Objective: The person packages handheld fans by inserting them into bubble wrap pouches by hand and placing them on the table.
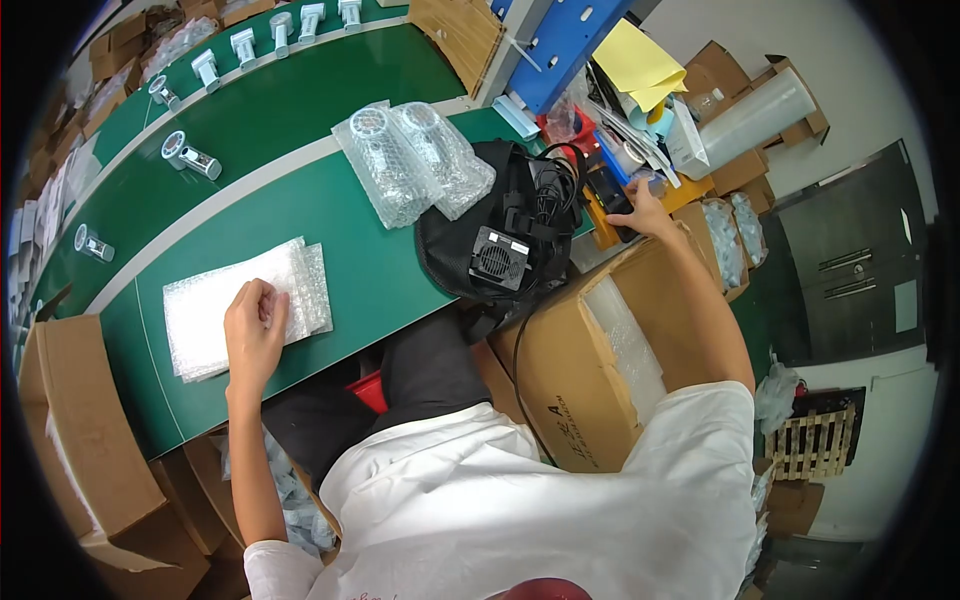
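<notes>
My left hand (257,325) rests on a stack of bubble-wrap sheets (205,315) on the green table, its fingers curled; whatever they may hold is too small to make out. Out to the right, my right hand (645,212) reaches to a dark phone-like object (610,196) on an orange surface, its fingers touching the edge. Between my hands lies a black bag (450,245) with cables and a small black device (499,258) on it. Two bubble-wrapped items (385,170) sit at the bag's upper left.
Grey-white devices (190,156) stand or lie along the curved green table (290,100). An open cardboard box (560,370) is right of my legs, another (90,420) at the left. Papers (640,65) and a blue perforated panel (560,50) are at the upper right.
</notes>
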A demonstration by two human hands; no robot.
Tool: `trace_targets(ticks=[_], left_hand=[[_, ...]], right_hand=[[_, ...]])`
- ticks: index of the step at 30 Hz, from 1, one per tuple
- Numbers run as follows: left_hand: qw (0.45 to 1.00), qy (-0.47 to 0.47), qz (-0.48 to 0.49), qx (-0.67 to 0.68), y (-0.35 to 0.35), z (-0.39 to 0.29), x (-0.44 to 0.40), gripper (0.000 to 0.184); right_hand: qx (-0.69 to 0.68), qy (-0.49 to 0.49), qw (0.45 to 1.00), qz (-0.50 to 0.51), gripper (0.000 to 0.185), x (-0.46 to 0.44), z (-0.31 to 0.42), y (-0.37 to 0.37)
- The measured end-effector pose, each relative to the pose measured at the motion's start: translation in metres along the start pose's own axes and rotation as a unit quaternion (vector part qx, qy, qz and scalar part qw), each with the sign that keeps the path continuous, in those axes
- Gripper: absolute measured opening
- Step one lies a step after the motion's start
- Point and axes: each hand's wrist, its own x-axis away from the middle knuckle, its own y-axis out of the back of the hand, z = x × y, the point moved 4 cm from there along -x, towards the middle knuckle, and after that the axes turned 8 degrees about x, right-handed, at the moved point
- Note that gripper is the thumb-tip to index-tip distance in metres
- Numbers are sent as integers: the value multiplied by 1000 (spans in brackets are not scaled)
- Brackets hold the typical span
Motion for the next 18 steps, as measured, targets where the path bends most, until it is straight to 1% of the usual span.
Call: trace_targets(ticks=[4, 10, 12, 14, 15, 16, 18], left_hand=[[1000, 1, 3, 3, 0, 2, 1, 15], [1000, 3, -5, 6, -1, 1, 1, 15], [1000, -3, -4, 8, -1, 2, 1, 15], [1000, -7, -4, 9, 1, 4, 1, 15], [1000, -6, -3, 8, 1, 5, 2, 15], [1000, 7, -5, 20, 1, 6, 3, 15], [999, 28, -6, 43, 2, 8, 2, 16]], right_hand=[[-24, 33, 999, -23, 75, -7, -1, -14], [-15, 45, 998, -37, 75, -8, 2, -13], [99, 34, 994, -16, 67, 2, 42, 19], [209, 23, 978, 5, 60, 10, 93, 50], [211, 105, 968, -84, 47, 13, 125, 65], [177, 147, 967, -113, 53, 16, 164, 79], [62, 285, 949, -117, 45, 22, 240, 92]])
